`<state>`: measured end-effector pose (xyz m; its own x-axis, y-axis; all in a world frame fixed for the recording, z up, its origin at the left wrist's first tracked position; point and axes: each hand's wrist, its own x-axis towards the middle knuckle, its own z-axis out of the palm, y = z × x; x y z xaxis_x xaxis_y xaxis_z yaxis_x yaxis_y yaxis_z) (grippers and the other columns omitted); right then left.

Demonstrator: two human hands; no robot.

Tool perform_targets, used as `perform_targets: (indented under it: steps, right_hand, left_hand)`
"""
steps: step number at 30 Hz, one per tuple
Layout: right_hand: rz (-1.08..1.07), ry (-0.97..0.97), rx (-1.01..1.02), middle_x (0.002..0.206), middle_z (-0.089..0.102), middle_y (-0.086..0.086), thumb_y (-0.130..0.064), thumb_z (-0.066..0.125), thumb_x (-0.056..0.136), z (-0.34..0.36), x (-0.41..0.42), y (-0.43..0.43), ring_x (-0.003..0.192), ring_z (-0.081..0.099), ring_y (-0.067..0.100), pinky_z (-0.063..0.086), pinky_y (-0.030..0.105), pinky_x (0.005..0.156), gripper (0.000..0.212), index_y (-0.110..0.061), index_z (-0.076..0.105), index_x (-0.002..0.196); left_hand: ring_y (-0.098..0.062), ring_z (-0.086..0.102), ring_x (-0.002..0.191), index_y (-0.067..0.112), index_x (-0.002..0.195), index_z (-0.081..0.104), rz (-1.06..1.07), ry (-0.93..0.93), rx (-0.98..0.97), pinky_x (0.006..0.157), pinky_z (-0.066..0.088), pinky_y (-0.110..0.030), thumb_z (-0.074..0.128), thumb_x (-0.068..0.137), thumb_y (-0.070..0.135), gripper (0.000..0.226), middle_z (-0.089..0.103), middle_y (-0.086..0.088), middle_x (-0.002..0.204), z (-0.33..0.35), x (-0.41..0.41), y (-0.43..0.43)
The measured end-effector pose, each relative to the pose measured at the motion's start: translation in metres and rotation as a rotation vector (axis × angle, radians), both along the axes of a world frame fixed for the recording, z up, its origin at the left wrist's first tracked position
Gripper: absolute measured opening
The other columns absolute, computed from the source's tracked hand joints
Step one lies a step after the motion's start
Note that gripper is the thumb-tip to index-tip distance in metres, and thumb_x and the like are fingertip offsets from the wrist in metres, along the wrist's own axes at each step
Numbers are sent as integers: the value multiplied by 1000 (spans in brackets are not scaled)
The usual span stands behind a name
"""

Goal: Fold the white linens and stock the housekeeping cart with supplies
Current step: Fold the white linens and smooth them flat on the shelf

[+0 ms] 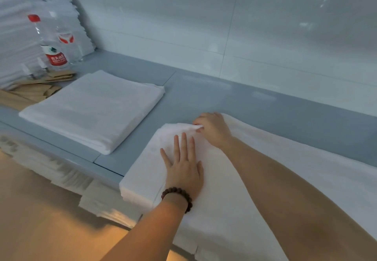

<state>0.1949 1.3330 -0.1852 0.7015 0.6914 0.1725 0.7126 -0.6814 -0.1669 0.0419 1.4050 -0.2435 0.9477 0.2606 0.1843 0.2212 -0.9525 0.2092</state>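
Note:
A white linen (265,179) lies spread along the grey counter (224,101), its left end folded into a thick layer near the front edge. My left hand (184,166), with a bead bracelet on the wrist, presses flat on that folded end with straight fingers. My right hand (212,128) reaches across above it and pinches the far corner of the linen. A second white linen (93,109), folded into a neat square, rests on the counter to the left.
Two clear water bottles (52,42) with red labels stand at the back left in front of a tall stack of white linens (18,36). Flat brown paper packets (36,89) lie beside them. More folded linens (61,173) sit on a shelf under the counter. A glossy white wall runs behind.

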Motion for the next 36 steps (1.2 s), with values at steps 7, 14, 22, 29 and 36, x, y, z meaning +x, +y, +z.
perform_targets:
  steps: [7, 14, 22, 29, 36]
  right_hand:
    - [144, -383, 177, 77, 63, -2, -24, 54, 87, -15, -59, -47, 75, 61, 24, 41, 37, 80, 20, -20, 72, 80]
    - [106, -90, 196, 105, 66, 4, -29, 66, 83, -12, -53, -62, 97, 62, 28, 43, 37, 90, 27, -16, 71, 106]
    - [-128, 511, -6, 146, 41, 12, -32, 77, 78, 15, -20, -33, 133, 40, 29, 34, 35, 106, 94, -15, 20, 151]
    - [-211, 469, -7, 110, 59, 8, -28, 85, 67, 21, -14, -34, 102, 56, 25, 44, 27, 80, 61, -11, 56, 118]
    - [-82, 407, 283, 83, 63, 0, -10, 78, 71, 33, -6, -32, 77, 52, 12, 29, 19, 63, 15, -12, 72, 85]
  left_hand:
    - [-32, 6, 147, 12, 151, 21, -48, -42, 84, 111, -2, -67, 25, 86, 16, 66, 17, -12, 158, 15, -10, -3]
    - [-28, 3, 148, 19, 153, 14, -32, 162, 94, 107, -21, -64, -1, 83, 33, 73, 11, -6, 160, 16, -9, -3]
    - [-27, -15, 144, 18, 152, 22, -50, 65, 125, 109, -16, -65, 30, 87, 23, 65, 8, -5, 161, 21, -11, -5]
    - [-28, -6, 146, 24, 154, 14, -48, 18, 115, 111, -11, -63, 32, 79, 21, 77, 5, -2, 161, 22, -14, -5]
    - [-30, 5, 147, 25, 153, 20, -58, 10, 113, 112, -5, -63, 39, 77, 22, 78, 10, -2, 161, 24, -13, -6]
